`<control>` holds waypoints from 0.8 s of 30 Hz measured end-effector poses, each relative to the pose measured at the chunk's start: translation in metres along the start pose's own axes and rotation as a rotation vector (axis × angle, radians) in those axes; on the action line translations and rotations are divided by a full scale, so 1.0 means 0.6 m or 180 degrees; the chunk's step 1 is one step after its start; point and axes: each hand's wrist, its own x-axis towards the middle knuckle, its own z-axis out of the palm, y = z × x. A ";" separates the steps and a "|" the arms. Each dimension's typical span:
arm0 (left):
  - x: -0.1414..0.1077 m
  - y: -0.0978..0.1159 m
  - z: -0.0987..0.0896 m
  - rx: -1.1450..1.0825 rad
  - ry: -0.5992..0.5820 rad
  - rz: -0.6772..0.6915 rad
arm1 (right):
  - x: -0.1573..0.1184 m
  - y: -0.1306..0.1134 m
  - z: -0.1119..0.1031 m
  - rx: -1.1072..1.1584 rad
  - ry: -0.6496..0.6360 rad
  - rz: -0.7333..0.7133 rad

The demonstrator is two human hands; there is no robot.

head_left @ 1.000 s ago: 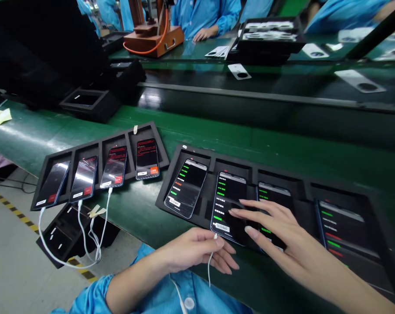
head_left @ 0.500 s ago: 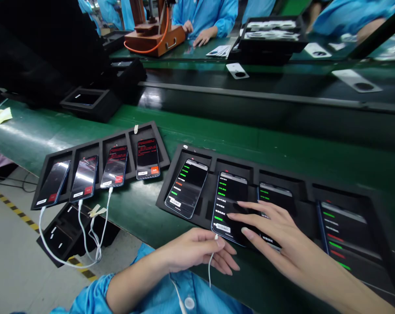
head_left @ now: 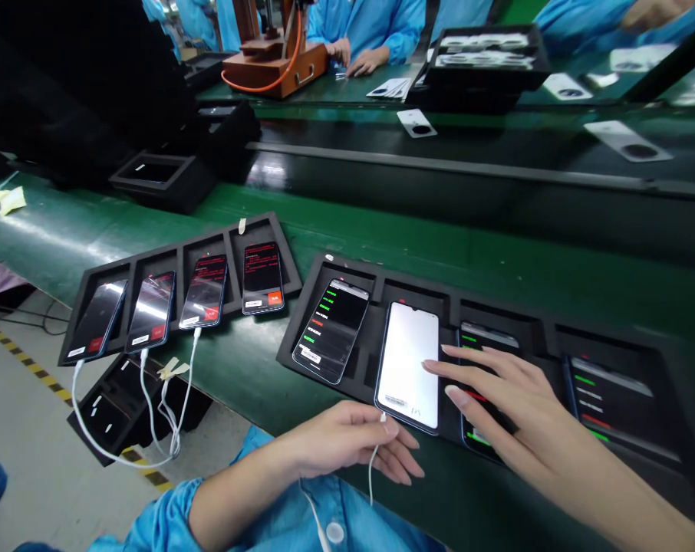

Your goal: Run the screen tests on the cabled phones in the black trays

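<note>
My left hand [head_left: 347,441] pinches the plug end of a white charging cable [head_left: 371,475] at the lower edge of a phone [head_left: 408,353] with a bright white screen. That phone lies in a black foam tray [head_left: 359,349]. My right hand [head_left: 514,406] is open, its fingers spread, with a fingertip at the right side of the white screen. Beneath this hand is a partly hidden phone [head_left: 471,406] showing coloured text lines. A phone [head_left: 331,330] with a text list lies left of the white one, and another [head_left: 617,402] sits at the far right, partly covered by my forearm.
To the left, a second black tray [head_left: 179,268] holds several phones with red marks, some with white cables [head_left: 77,406] attached. Dark foam trays [head_left: 157,184] are stacked behind. Across a raised rail [head_left: 439,161], a co-worker's hands [head_left: 359,61] are beside a brown press [head_left: 278,65].
The middle phone's screen has turned from a dark text list to plain white. My right hand has shifted slightly right. My left hand keeps its place at the plug.
</note>
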 end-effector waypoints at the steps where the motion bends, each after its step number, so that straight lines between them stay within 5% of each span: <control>1: 0.000 0.000 0.000 0.0002 0.0006 -0.0002 | -0.001 0.001 0.001 -0.0009 -0.0011 0.0003; 15: -0.009 0.002 -0.004 0.0586 -0.0072 -0.0018 | 0.010 -0.020 -0.016 0.0104 0.0274 -0.0223; 20: -0.087 0.088 0.045 0.3552 0.0603 0.0475 | 0.020 -0.055 -0.042 0.0406 0.0393 -0.0531; 24: -0.169 0.155 0.108 0.3633 0.0034 0.1209 | -0.019 -0.093 -0.060 0.0477 0.0326 -0.0825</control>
